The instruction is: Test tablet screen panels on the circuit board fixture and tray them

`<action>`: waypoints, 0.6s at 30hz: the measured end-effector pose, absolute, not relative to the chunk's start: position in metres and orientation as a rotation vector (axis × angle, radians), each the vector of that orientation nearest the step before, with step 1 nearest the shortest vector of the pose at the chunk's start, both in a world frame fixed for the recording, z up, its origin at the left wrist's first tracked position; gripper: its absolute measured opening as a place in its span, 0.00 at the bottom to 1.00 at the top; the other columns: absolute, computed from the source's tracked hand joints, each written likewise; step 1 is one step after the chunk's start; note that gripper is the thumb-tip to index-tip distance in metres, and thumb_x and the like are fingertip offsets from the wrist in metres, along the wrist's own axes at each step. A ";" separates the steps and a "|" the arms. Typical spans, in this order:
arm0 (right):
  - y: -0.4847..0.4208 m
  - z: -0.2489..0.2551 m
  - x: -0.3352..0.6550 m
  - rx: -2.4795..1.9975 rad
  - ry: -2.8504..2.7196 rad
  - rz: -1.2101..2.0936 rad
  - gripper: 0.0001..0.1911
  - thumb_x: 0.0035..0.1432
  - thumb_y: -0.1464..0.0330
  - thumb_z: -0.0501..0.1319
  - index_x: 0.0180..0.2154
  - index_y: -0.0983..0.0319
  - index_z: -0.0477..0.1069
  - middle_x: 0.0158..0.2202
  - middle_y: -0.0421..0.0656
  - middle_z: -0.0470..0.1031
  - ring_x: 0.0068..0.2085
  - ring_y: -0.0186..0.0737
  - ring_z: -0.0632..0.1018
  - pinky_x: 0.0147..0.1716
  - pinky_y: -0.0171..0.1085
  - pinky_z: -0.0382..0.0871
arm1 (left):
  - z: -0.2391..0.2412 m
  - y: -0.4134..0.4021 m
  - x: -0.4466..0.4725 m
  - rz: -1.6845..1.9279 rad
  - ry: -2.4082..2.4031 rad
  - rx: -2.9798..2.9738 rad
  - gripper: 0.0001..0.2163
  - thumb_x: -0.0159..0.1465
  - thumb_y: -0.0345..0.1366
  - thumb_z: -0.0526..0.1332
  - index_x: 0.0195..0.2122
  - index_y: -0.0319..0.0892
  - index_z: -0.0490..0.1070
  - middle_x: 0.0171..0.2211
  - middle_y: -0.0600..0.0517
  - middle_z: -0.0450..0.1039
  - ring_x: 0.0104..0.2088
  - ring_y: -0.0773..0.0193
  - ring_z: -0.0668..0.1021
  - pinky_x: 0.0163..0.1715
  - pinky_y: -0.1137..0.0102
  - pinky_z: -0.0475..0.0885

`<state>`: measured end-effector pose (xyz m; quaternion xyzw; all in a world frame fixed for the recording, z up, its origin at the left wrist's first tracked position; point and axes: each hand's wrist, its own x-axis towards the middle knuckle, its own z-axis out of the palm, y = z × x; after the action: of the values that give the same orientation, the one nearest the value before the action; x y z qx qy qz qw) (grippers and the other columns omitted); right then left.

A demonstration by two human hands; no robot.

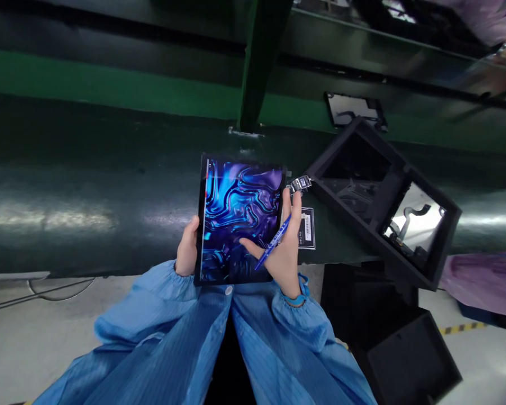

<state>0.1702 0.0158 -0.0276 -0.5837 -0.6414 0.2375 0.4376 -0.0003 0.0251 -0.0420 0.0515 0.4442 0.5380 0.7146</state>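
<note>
Between both hands a lit tablet (pixel 239 216) sits gripped, left hand (pixel 188 247) edgewise, right hand (pixel 285 247) pinching a pen (pixel 272 243).

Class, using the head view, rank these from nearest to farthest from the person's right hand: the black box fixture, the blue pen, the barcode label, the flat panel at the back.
1. Blue pen: held in the right hand.
2. Barcode label: just right of the hand.
3. Black box fixture: farther right.
4. Flat panel: behind the fixture, farthest.
</note>
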 end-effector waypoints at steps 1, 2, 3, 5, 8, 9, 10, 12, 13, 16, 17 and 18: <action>0.015 -0.026 0.171 -1.436 -1.596 0.588 0.59 0.54 0.59 0.72 0.72 0.53 0.32 0.74 0.50 0.44 0.74 0.55 0.49 0.70 0.62 0.51 | -0.043 0.025 -0.001 1.182 0.991 0.122 0.16 0.62 0.50 0.62 0.38 0.42 0.80 0.38 0.47 0.83 0.47 0.44 0.83 0.48 0.54 0.80; 0.014 -0.025 0.172 -1.418 -1.597 0.591 0.58 0.56 0.58 0.70 0.72 0.53 0.31 0.74 0.50 0.44 0.74 0.55 0.49 0.70 0.62 0.51 | -0.044 0.025 -0.001 1.177 1.002 0.129 0.17 0.62 0.50 0.62 0.37 0.41 0.80 0.37 0.46 0.83 0.46 0.44 0.83 0.47 0.55 0.80; 0.012 -0.025 0.174 -1.405 -1.597 0.593 0.56 0.59 0.59 0.67 0.72 0.53 0.29 0.75 0.51 0.43 0.74 0.54 0.49 0.70 0.62 0.50 | -0.045 0.025 -0.002 1.177 1.019 0.137 0.18 0.61 0.50 0.62 0.37 0.40 0.80 0.36 0.46 0.83 0.45 0.44 0.83 0.46 0.56 0.80; 0.009 -0.026 0.178 -1.401 -1.610 0.591 0.51 0.64 0.59 0.63 0.72 0.53 0.28 0.75 0.51 0.42 0.74 0.52 0.48 0.70 0.62 0.49 | -0.046 0.024 -0.003 1.191 1.063 0.147 0.18 0.61 0.51 0.63 0.36 0.40 0.80 0.34 0.46 0.83 0.42 0.45 0.84 0.43 0.58 0.81; 0.009 -0.027 0.185 -1.402 -1.605 0.565 0.47 0.64 0.60 0.62 0.72 0.53 0.32 0.74 0.52 0.44 0.74 0.53 0.50 0.69 0.61 0.54 | -0.045 0.022 -0.006 1.222 1.096 0.146 0.17 0.62 0.50 0.62 0.38 0.41 0.80 0.35 0.47 0.83 0.40 0.47 0.84 0.40 0.60 0.82; 0.011 -0.026 0.188 -1.388 -1.589 0.550 0.46 0.64 0.59 0.62 0.72 0.54 0.34 0.74 0.53 0.45 0.73 0.54 0.53 0.68 0.60 0.57 | -0.044 0.022 -0.007 1.220 1.074 0.149 0.17 0.63 0.50 0.62 0.38 0.41 0.80 0.35 0.47 0.83 0.40 0.47 0.84 0.40 0.60 0.82; 0.015 -0.024 0.192 -1.371 -1.567 0.524 0.44 0.65 0.59 0.61 0.71 0.55 0.37 0.73 0.54 0.49 0.71 0.55 0.59 0.65 0.58 0.62 | -0.043 0.021 -0.008 1.210 1.040 0.156 0.17 0.63 0.50 0.62 0.39 0.41 0.80 0.36 0.47 0.83 0.41 0.46 0.84 0.40 0.60 0.82; 0.028 -0.016 0.200 -1.357 -1.526 0.439 0.35 0.67 0.60 0.59 0.69 0.56 0.47 0.66 0.55 0.64 0.62 0.52 0.73 0.57 0.51 0.73 | -0.041 0.019 -0.009 1.185 0.970 0.176 0.16 0.63 0.50 0.63 0.40 0.42 0.80 0.38 0.47 0.84 0.42 0.45 0.84 0.41 0.59 0.82; 0.036 -0.012 0.205 -1.372 -1.519 0.386 0.28 0.68 0.61 0.57 0.66 0.56 0.53 0.59 0.52 0.72 0.54 0.48 0.79 0.52 0.47 0.76 | -0.040 0.018 -0.010 1.176 0.957 0.183 0.16 0.62 0.50 0.64 0.40 0.42 0.80 0.38 0.47 0.84 0.43 0.45 0.84 0.41 0.58 0.82; 0.063 0.006 0.220 -1.481 -1.603 0.247 0.14 0.69 0.61 0.56 0.53 0.57 0.69 0.37 0.42 0.78 0.36 0.39 0.80 0.37 0.38 0.74 | -0.042 0.017 -0.009 1.181 1.042 0.181 0.16 0.61 0.50 0.64 0.37 0.42 0.80 0.35 0.48 0.83 0.42 0.45 0.84 0.40 0.60 0.81; 0.071 0.011 0.223 -1.520 -1.667 0.210 0.12 0.69 0.60 0.57 0.47 0.58 0.72 0.32 0.40 0.76 0.33 0.38 0.79 0.34 0.37 0.72 | -0.043 0.017 -0.008 1.184 1.081 0.176 0.16 0.60 0.50 0.64 0.36 0.42 0.80 0.33 0.48 0.83 0.41 0.46 0.84 0.38 0.61 0.81; 0.076 0.017 0.226 -1.555 -1.737 0.164 0.11 0.68 0.59 0.58 0.43 0.59 0.73 0.30 0.39 0.75 0.31 0.37 0.77 0.31 0.36 0.69 | -0.044 0.017 -0.008 1.185 1.107 0.174 0.15 0.59 0.50 0.65 0.35 0.42 0.80 0.32 0.48 0.83 0.39 0.48 0.84 0.37 0.63 0.81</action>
<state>0.2260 0.0762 0.0165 -0.6123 -0.6838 0.0647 0.3916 -0.0077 0.0171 -0.0445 0.0777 0.4942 0.5290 0.6855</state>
